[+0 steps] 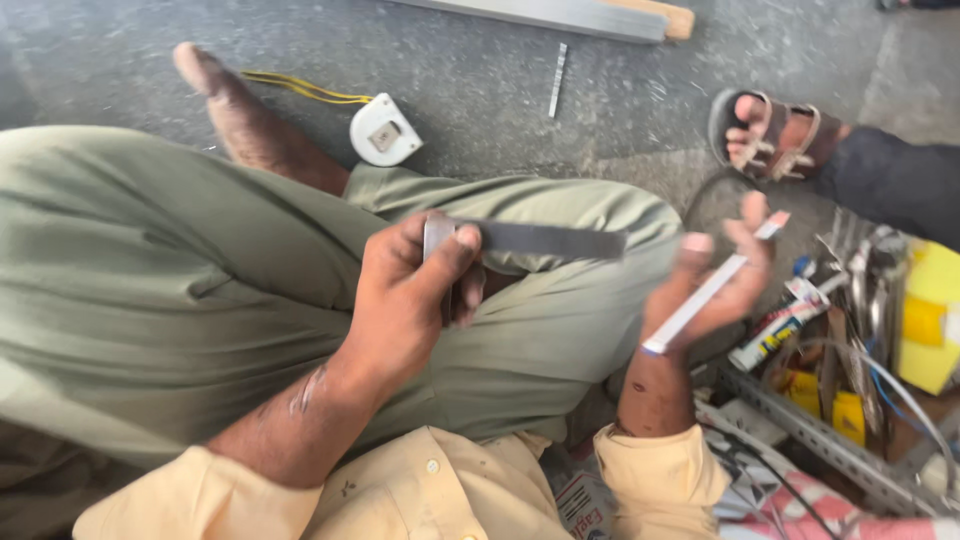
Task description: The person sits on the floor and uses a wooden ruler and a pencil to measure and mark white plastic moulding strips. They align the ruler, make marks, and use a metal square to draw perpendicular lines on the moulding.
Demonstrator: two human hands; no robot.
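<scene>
My left hand [410, 290] grips a flat grey metal file [545, 240] by its near end, thumb pressed on top, the blade pointing right over my knee. My right hand [715, 285] holds a thin white strip [715, 285] slanted up to the right, pinched between fingers and palm. The two hands are apart, the file's tip close to the fingers of the right hand. I sit on the floor in olive trousers [180, 290] and a pale yellow shirt.
A white tape measure [383, 130] with yellow tape lies on the grey floor by my bare foot [235, 105]. A small metal piece [557, 80] and a long metal bar [560, 15] lie farther off. Another person's sandalled foot [775, 135] is at right. Tools, tubes and a slotted metal rail [830, 440] clutter the right.
</scene>
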